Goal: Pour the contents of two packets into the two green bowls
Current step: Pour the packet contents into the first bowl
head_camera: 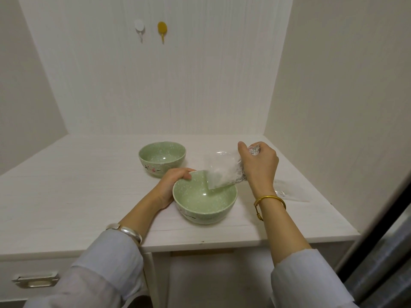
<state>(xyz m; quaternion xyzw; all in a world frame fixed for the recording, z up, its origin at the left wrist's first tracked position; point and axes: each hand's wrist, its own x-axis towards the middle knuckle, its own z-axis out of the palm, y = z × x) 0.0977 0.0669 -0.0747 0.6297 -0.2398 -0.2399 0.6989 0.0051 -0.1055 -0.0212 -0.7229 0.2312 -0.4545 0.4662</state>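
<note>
Two speckled green bowls stand on the white table. The near bowl is close to the front edge; my left hand grips its left rim, thumb over the edge. My right hand holds a clear plastic packet of white powder, tilted with its lower corner inside the near bowl's right side. The far bowl sits behind and to the left, and looks empty. A second clear packet lies flat on the table to the right of my right wrist.
The white table fills an alcove with walls at the back and both sides. Two hooks, white and yellow, hang on the back wall. A drawer handle shows lower left. A dark frame runs down the right.
</note>
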